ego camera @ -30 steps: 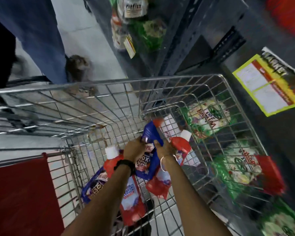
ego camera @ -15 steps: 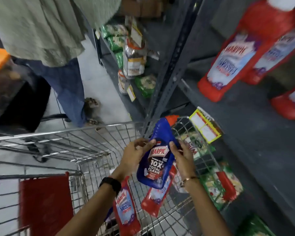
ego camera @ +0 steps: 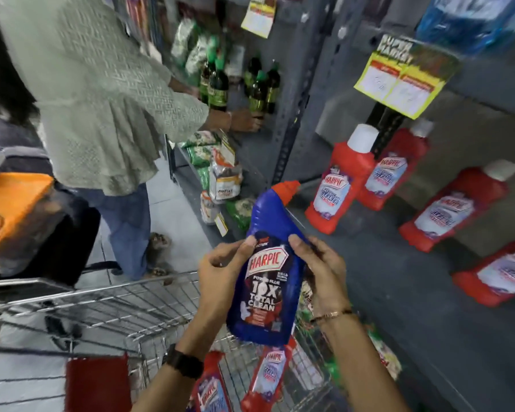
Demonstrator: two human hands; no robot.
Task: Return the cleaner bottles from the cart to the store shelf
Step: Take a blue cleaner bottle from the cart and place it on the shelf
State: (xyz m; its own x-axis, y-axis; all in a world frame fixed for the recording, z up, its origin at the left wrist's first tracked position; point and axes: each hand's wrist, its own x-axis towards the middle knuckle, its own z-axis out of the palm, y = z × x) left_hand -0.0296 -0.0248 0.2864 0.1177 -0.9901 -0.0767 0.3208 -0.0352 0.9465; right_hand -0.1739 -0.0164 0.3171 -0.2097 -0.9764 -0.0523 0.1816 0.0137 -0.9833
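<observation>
Here the blue cleaner bottle (ego camera: 266, 281) sits clamped between the left hand (ego camera: 220, 270) and right hand (ego camera: 324, 272), above the cart (ego camera: 149, 304). Likely rigid, weighty, glossy-slick; grip its waist below the neck.

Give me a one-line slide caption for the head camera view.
Both hands, left and right, hold a blue Harpic bottle above the cart, facing red bottles on the shelf.

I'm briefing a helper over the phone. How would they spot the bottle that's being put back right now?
Look above the wire cart, in front of the grey shelf. There both hands, left and right, hold one blue bottle. Its red nozzle and blue body set it apart from the red, white-capped bottles nearby.
</observation>
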